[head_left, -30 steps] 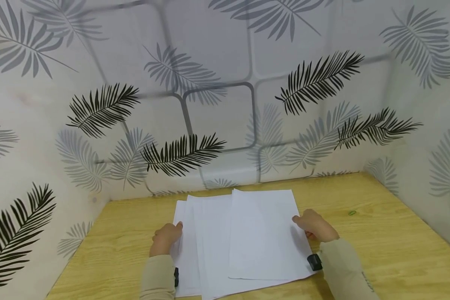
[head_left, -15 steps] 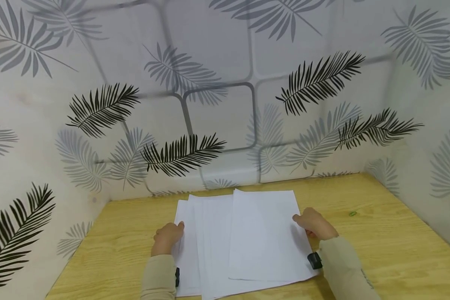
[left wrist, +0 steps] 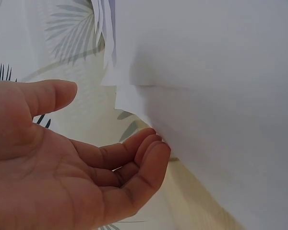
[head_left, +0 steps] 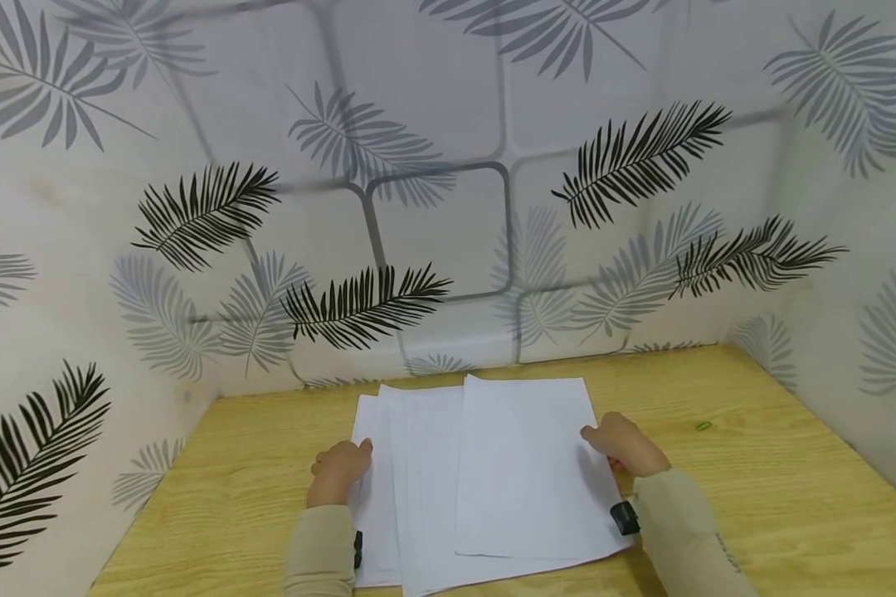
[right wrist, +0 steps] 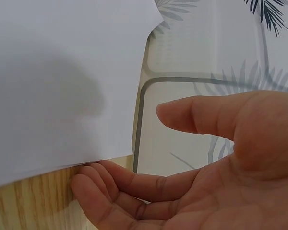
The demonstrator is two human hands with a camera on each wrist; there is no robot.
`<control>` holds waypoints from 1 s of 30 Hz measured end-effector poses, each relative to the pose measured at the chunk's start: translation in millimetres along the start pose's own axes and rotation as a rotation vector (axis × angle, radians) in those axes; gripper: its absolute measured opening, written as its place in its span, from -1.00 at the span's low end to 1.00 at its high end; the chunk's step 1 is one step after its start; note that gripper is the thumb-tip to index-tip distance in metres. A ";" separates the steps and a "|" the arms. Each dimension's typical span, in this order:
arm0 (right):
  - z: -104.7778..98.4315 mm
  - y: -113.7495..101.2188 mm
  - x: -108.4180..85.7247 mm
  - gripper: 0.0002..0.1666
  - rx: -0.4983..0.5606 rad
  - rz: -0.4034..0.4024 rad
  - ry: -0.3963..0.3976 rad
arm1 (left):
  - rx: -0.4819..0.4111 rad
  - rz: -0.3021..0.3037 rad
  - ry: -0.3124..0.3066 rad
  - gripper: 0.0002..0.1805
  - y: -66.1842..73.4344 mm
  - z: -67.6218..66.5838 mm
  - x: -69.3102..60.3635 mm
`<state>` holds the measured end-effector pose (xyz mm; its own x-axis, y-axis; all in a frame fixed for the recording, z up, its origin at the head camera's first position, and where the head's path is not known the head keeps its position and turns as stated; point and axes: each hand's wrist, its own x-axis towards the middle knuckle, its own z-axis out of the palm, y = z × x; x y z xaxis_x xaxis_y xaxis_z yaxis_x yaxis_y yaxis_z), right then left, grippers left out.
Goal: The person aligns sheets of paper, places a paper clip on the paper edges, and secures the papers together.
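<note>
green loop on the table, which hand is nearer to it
Right. The right hand is at the right edge of the white papers, left of the green loop; the left hand is farther left, at their left edge.

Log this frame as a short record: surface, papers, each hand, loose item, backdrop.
Surface: wooden-looking table
Papers: white sheets, overlapping, fanned sideways
Left hand: fingertips at the sheets' left edge, thumb apart from them
Right hand: fingertips at the sheets' right edge, thumb apart from them
Loose item: small green object, right of the right hand
Backdrop: leaf-patterned wall
</note>
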<state>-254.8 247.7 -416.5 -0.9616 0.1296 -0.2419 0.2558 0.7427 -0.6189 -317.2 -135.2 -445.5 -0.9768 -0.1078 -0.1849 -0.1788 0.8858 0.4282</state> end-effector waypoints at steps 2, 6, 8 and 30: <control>0.4 -0.5 0.0 -0.62 -0.002 0.007 -0.002 | 0.005 0.005 -0.004 -0.33 3.1 -1.8 -2.2; 2.0 -1.5 0.5 -0.59 0.001 0.007 -0.003 | 0.011 0.021 -0.018 -0.39 16.4 -12.4 -18.5; 3.6 -1.7 1.2 -0.59 0.009 0.003 0.002 | 0.018 0.027 -0.019 -0.40 21.2 -15.1 -24.2; 8.4 -18.4 -2.4 -0.56 0.022 -0.036 -0.015 | -0.018 0.035 -0.016 -0.42 33.7 -13.3 -33.3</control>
<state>-256.3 228.3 -410.8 -0.9687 0.0930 -0.2303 0.2232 0.7323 -0.6433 -292.4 -107.8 -413.2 -0.9806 -0.0694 -0.1835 -0.1466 0.8806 0.4505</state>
